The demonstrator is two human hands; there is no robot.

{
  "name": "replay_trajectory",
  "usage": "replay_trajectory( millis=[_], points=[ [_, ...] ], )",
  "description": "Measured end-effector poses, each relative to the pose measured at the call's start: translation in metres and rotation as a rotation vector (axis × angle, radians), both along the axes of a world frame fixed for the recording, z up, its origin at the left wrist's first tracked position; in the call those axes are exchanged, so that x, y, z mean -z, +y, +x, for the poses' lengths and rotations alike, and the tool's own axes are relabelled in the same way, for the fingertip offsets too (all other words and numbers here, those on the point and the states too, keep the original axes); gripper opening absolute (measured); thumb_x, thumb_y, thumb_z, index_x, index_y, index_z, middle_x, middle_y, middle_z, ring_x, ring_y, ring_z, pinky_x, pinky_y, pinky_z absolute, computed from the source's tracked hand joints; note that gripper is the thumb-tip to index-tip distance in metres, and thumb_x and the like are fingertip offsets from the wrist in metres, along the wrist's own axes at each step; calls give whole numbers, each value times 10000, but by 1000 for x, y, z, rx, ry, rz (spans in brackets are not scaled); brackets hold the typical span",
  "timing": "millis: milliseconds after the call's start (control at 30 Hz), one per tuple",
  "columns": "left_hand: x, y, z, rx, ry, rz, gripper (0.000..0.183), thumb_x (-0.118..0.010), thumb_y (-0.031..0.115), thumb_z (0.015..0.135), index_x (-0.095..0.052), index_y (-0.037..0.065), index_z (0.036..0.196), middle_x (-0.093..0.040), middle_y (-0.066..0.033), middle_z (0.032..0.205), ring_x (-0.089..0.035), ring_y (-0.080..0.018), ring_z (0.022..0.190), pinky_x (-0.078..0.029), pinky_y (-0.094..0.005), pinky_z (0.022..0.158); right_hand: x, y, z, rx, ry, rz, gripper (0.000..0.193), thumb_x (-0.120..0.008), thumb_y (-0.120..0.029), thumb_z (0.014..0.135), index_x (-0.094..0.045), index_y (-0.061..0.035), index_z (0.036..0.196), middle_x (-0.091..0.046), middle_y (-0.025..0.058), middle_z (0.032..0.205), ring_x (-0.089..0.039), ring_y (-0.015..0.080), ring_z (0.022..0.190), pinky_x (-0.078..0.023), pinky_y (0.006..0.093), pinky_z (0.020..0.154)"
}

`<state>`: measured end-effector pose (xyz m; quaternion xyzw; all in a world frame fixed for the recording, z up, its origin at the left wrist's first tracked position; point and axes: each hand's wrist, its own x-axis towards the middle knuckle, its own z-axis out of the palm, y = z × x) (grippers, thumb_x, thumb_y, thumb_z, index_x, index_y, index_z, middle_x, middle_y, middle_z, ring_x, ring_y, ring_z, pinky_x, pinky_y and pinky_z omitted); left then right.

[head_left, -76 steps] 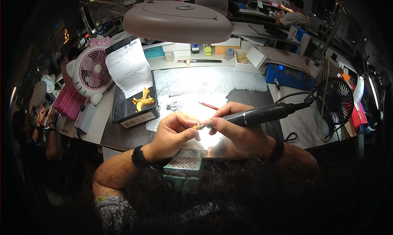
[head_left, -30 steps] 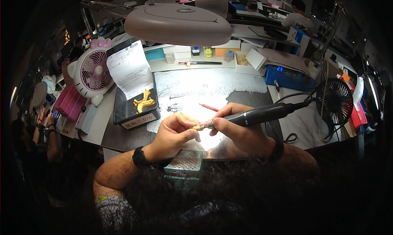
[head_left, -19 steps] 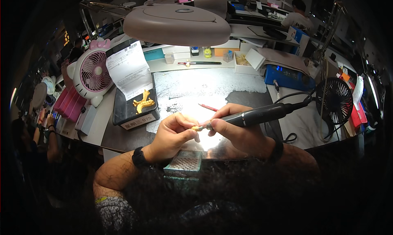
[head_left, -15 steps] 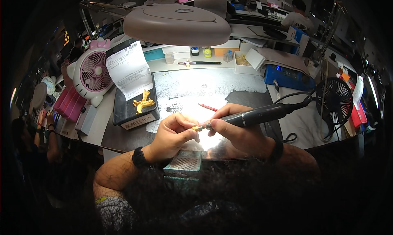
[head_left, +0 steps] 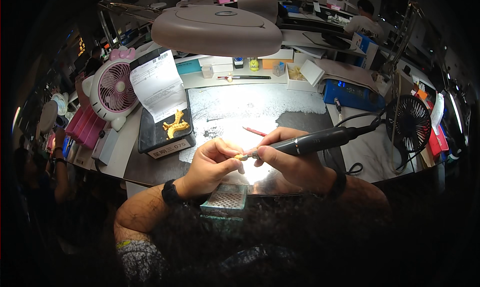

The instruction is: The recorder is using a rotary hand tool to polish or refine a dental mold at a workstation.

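Observation:
Under the lamp's light, my left hand [head_left: 214,159] pinches a small yellow piece [head_left: 239,157] between thumb and fingers. My right hand [head_left: 286,157] is closed around a black rotary handpiece [head_left: 320,140], held like a pen and slanting up to the right. The handpiece's metal nose meets the yellow piece; whether the bit touches it is too small to tell. Both hands are close together above the bright work surface. Behind them lies a red pen-like tool [head_left: 254,131]. Left of my hands, a black tray [head_left: 167,144] holds yellow dental models [head_left: 176,125] and a propped paper sheet [head_left: 156,84].
A lamp head [head_left: 215,31] hangs over the bench. A pink fan [head_left: 116,87] stands left, a black fan [head_left: 409,122] right, near a blue control unit [head_left: 352,94] and the handpiece's cable. A perforated catch box [head_left: 226,197] sits below my hands. Another person is at the far left.
My hands, the yellow piece and the handpiece keep nearly the same place. At the far left, the other person's arms have shifted.

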<state>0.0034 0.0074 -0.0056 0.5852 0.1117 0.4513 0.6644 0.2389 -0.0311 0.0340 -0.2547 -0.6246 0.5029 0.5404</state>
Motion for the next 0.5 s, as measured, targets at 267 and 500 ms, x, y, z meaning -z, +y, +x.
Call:
replay_trajectory(
  millis=[267, 500],
  points=[
    [0, 1, 0, 9, 1, 9, 187, -654, -105, 959, -585, 50, 1038, -660, -152, 1096, -701, -228, 905, -612, -376, 808, 1, 0, 0, -2, 6, -2, 173, -743, -113, 971, -677, 43, 1007, -760, 98, 865, -727, 111, 784, -569, 237, 696],
    [-1, 0, 0, 9, 3, 7, 190, -649, -111, 958, -584, 49, 1038, -659, -152, 1096, -700, -228, 905, -613, -378, 809, -1, -1, 0, 0, -1, -4, 175, -747, -114, 966, -682, 44, 1002, -760, 95, 865, -725, 108, 780, -565, 233, 689]
  ],
)
